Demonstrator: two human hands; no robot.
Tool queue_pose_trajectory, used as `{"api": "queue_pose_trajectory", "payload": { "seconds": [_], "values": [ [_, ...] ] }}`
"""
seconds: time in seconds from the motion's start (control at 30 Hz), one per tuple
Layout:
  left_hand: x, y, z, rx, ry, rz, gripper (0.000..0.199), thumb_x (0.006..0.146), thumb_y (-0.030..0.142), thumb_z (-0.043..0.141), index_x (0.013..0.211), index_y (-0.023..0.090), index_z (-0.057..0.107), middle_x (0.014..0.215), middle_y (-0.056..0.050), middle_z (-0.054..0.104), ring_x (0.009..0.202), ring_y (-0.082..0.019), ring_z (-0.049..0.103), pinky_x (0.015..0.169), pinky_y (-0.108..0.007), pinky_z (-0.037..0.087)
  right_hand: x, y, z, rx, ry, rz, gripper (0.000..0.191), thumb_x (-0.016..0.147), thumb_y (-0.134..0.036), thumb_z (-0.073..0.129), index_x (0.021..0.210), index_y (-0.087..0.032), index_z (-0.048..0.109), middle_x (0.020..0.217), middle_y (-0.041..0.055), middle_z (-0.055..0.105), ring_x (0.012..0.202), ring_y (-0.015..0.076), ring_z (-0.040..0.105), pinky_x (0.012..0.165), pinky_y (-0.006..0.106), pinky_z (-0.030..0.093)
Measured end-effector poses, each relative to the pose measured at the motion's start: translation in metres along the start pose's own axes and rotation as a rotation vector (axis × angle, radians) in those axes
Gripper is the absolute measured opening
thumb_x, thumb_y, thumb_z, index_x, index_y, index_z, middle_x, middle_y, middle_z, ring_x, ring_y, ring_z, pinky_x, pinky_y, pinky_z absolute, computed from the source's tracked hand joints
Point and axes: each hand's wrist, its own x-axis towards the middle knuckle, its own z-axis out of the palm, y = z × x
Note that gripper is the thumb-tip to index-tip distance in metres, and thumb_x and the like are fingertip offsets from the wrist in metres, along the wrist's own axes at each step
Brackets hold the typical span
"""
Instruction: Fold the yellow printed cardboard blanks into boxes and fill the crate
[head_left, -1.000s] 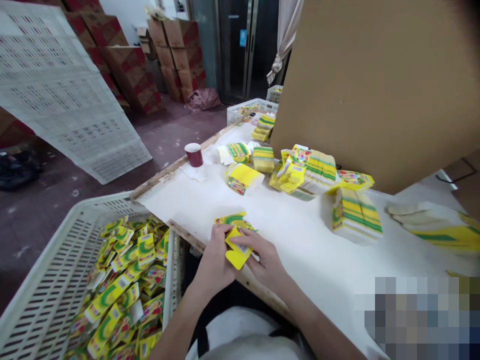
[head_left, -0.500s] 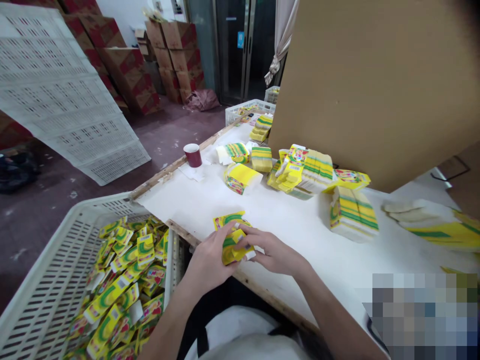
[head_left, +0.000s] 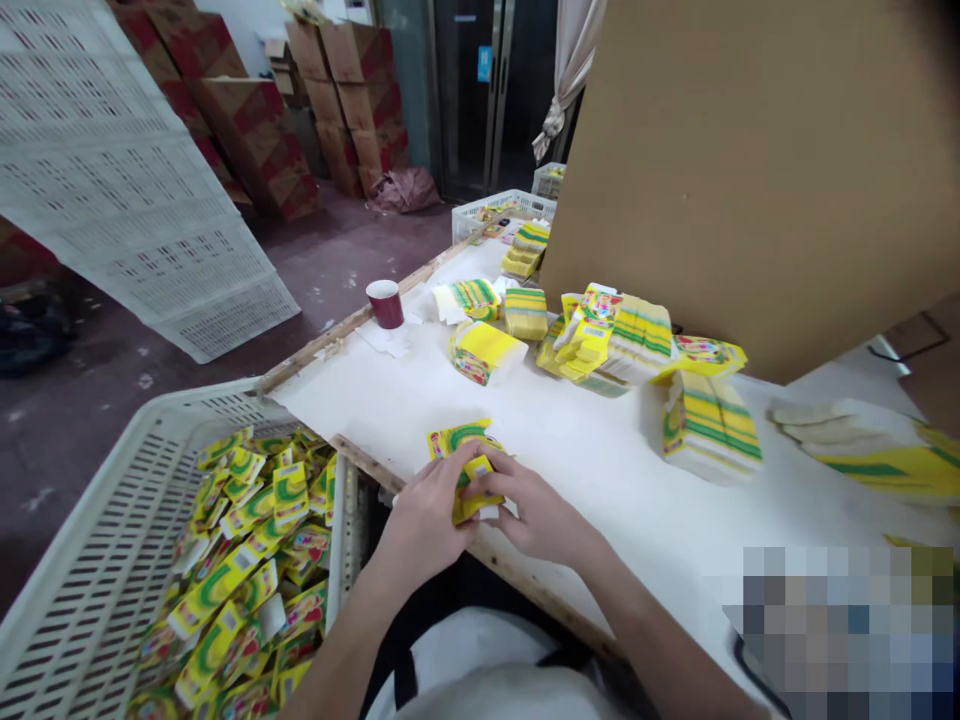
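Between my two hands, above the table's near edge, is a small yellow and green printed carton [head_left: 466, 503] with a white flap. My left hand [head_left: 426, 515] grips it from the left, fingers curled over its far side. The fingers of my right hand [head_left: 529, 505] are bent against its right side and close to the flap. Just beyond my fingertips, another yellow and green carton piece [head_left: 454, 437] lies on the white table [head_left: 360, 400]. My fingers partly cover the held carton.
Left of the table stands a white plastic crate [head_left: 97, 560] filled with similar cartons [head_left: 289, 495]. Stacks of flat cartons [head_left: 709, 425] and a maroon cup [head_left: 386, 305] stand on the table. A large cardboard sheet [head_left: 735, 180] rises behind. Brown boxes [head_left: 367, 110] are piled farther back.
My right fingers have shifted slightly left and inward on the carton, and less of it shows. The camera view has moved a little.
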Motion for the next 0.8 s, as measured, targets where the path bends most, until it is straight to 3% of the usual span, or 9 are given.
{"api": "queue_pose_trajectory", "payload": {
  "seconds": [0.13, 0.27, 0.33, 0.43, 0.53, 0.63, 0.7, 0.8],
  "values": [
    [-0.001, -0.002, -0.001, 0.017, 0.067, -0.014, 0.071, 0.066, 0.012, 0.059, 0.13, 0.023, 0.029, 0.126, -0.007, 0.052, 0.114, -0.021, 0.05, 0.096, -0.037, 0.042, 0.0, 0.003, 0.009, 0.11, 0.081, -0.023, 0.038, 0.069, 0.001, 0.051, 0.1, -0.021, 0.054, 0.122, 0.0093, 0.047, 0.123, 0.0227, 0.04, 0.102, 0.04, 0.034],
    [-0.002, -0.005, -0.004, 0.077, 0.065, -0.049, 0.057, 0.066, 0.02, 0.063, 0.119, 0.021, 0.041, 0.114, -0.007, 0.058, 0.106, -0.023, 0.054, 0.091, -0.039, 0.044, 0.0, 0.008, 0.016, 0.363, 0.221, 0.0, 0.043, 0.074, -0.02, 0.063, 0.112, -0.023, 0.043, 0.123, 0.0108, 0.046, 0.114, 0.0229, 0.049, 0.095, 0.039, 0.041],
    [-0.002, -0.005, -0.003, 0.117, 0.067, -0.052, 0.05, 0.064, 0.019, 0.064, 0.111, 0.021, 0.047, 0.106, -0.006, 0.061, 0.099, -0.024, 0.056, 0.088, -0.04, 0.045, 0.001, 0.009, 0.024, 0.369, 0.275, 0.016, 0.047, 0.073, -0.023, 0.065, 0.115, -0.023, 0.043, 0.121, 0.0107, 0.047, 0.112, 0.0232, 0.051, 0.093, 0.038, 0.043],
    [-0.008, -0.011, -0.006, 0.161, 0.067, -0.053, 0.049, 0.062, 0.019, 0.064, 0.109, 0.021, 0.049, 0.103, -0.006, 0.062, 0.096, -0.024, 0.058, 0.087, -0.04, 0.045, 0.001, 0.009, 0.035, 0.231, 0.269, 0.023, 0.061, 0.072, -0.025, 0.067, 0.126, -0.022, 0.038, 0.13, 0.0128, 0.043, 0.122, 0.0265, 0.042, 0.101, 0.042, 0.035],
    [-0.026, -0.033, -0.024, 0.209, 0.066, -0.11, 0.046, 0.068, 0.032, 0.064, 0.111, 0.023, 0.049, 0.103, -0.007, 0.063, 0.094, -0.026, 0.059, 0.084, -0.041, 0.046, 0.002, 0.014, 0.032, 0.174, 0.178, 0.047, 0.086, 0.068, -0.028, 0.072, 0.137, -0.02, 0.023, 0.135, 0.0147, 0.04, 0.119, 0.0259, 0.045, 0.1, 0.042, 0.036],
    [-0.048, -0.068, -0.052, 0.433, 0.246, -0.297, 0.057, 0.066, 0.051, 0.063, 0.112, 0.019, 0.051, 0.099, -0.013, 0.062, 0.091, -0.034, 0.06, 0.08, -0.05, 0.046, 0.004, 0.027, 0.015, -0.061, 0.257, 0.14, 0.067, 0.073, -0.019, 0.066, 0.132, -0.022, 0.035, 0.126, 0.0109, 0.05, 0.113, 0.0237, 0.049, 0.097, 0.041, 0.039],
    [-0.058, -0.085, -0.063, 0.573, 0.385, -0.425, 0.073, 0.06, 0.059, 0.064, 0.118, 0.018, 0.048, 0.11, -0.016, 0.058, 0.101, -0.041, 0.054, 0.083, -0.06, 0.042, 0.007, 0.037, 0.004, -0.304, 0.26, 0.225, 0.056, 0.073, -0.008, 0.058, 0.126, -0.02, 0.043, 0.12, 0.011, 0.054, 0.111, 0.0245, 0.048, 0.097, 0.043, 0.037],
    [-0.053, -0.085, -0.061, 0.491, 0.406, -0.323, 0.077, 0.061, 0.061, 0.062, 0.121, 0.016, 0.047, 0.116, -0.017, 0.056, 0.109, -0.041, 0.05, 0.091, -0.057, 0.038, 0.013, 0.049, 0.0, -0.456, 0.158, 0.288, 0.054, 0.069, 0.002, 0.051, 0.119, -0.015, 0.049, 0.109, 0.0126, 0.059, 0.102, 0.0249, 0.051, 0.091, 0.042, 0.04]
  ]
}}
